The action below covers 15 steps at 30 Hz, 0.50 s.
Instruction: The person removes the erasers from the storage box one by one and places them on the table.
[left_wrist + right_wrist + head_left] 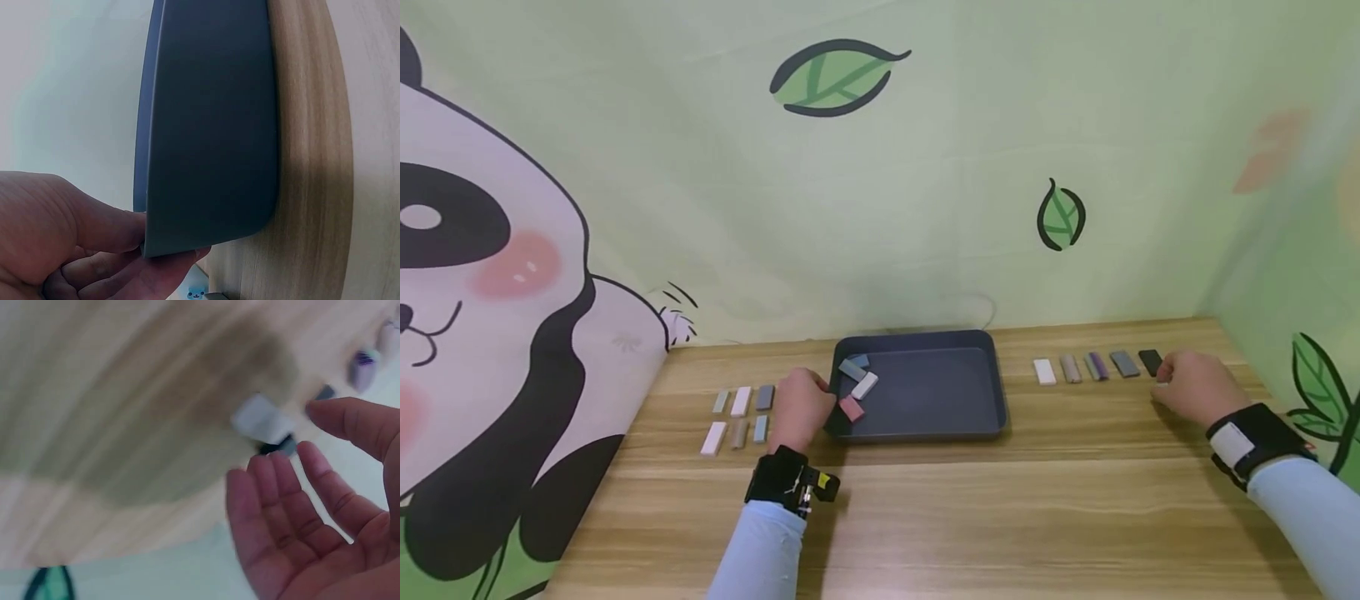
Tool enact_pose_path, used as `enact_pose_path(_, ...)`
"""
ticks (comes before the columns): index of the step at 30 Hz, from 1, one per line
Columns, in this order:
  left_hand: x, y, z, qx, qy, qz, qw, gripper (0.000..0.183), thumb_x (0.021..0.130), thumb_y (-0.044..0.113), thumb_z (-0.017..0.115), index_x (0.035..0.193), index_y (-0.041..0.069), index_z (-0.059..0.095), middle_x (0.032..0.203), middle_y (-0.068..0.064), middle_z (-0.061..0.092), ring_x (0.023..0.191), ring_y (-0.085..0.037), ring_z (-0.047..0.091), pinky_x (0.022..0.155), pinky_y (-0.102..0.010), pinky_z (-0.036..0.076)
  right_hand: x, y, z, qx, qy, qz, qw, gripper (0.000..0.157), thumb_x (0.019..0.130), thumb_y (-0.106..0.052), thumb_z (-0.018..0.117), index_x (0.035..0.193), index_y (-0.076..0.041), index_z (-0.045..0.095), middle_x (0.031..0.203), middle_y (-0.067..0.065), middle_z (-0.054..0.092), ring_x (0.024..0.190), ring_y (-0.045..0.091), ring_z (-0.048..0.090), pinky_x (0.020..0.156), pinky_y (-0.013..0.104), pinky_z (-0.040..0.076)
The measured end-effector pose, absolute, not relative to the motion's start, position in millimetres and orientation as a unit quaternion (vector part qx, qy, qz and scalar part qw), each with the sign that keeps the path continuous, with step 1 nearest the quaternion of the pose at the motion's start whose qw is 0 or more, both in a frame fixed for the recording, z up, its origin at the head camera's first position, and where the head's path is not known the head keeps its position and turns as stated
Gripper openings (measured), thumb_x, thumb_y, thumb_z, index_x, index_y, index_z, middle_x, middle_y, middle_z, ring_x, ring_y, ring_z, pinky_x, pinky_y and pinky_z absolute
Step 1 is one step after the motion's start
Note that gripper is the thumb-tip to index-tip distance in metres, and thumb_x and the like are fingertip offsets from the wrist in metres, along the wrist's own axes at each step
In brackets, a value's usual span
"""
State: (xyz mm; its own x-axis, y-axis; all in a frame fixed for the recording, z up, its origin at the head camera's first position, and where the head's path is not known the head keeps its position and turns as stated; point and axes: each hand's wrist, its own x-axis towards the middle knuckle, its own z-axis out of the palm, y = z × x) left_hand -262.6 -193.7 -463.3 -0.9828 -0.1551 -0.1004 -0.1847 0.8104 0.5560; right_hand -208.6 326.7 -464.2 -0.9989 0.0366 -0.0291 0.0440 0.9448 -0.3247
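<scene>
A dark grey tray (925,435) stands at the back of the table, with several small eraser-like blocks in its left end, among them a white block (865,385) and a pink block (852,407). My left hand (802,408) pinches the tray's left rim, and the left wrist view shows the thumb at the rim and fingers curled against the outer wall. On the right, my right hand (1201,387) hovers by a black block (1150,362). In the right wrist view its thumb and fingers are spread apart, near a blurred white block (261,419).
Left of the tray lie two short rows of blocks, including a white block (713,438) and a grey block (765,397). Right of it runs one row, with a purple and green block (1097,367). A printed cloth wall (925,208) stands behind the table (970,517).
</scene>
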Motion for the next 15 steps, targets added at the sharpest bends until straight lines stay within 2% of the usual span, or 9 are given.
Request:
enact_pose_path(7,-264,-195,-462,-0.096,0.950,0.295,0.034,0.006,0.079,0.012,0.067,0.081,0.006,0.069,0.082,-0.009,0.066,0.070,-0.022,0.058,0.053,-0.026,0.045,-217,290,-437,0.008,0.989,-0.148,-0.004,0.034,0.083,-0.024,0.061,0.101,0.006,0.064,0.089,0.023,0.066,0.064,0.025,0.060,0.056,0.040,0.046)
enact_pose_path(11,-264,-195,-461,-0.097,0.951,0.292,0.031,0.006,0.079,0.012,0.067,0.080,0.006,0.069,0.081,-0.008,0.066,0.069,-0.022,0.058,0.052,-0.026,0.044,-228,253,-424,-0.039,0.985,-0.163,-0.038,0.032,0.082,-0.021,0.062,0.102,0.004,0.065,0.101,0.025,0.065,0.083,0.032,0.062,0.070,0.047,0.048)
enact_pose_path(15,-262,-194,-463,-0.092,0.952,0.291,0.024,0.004,0.077,0.011,0.067,0.076,0.007,0.068,0.078,-0.008,0.066,0.067,-0.022,0.058,0.051,-0.026,0.044,-236,209,-415,-0.095,0.976,-0.191,-0.045,0.033,0.081,-0.017,0.063,0.109,0.001,0.062,0.112,0.022,0.062,0.102,0.035,0.057,0.085,0.050,0.046)
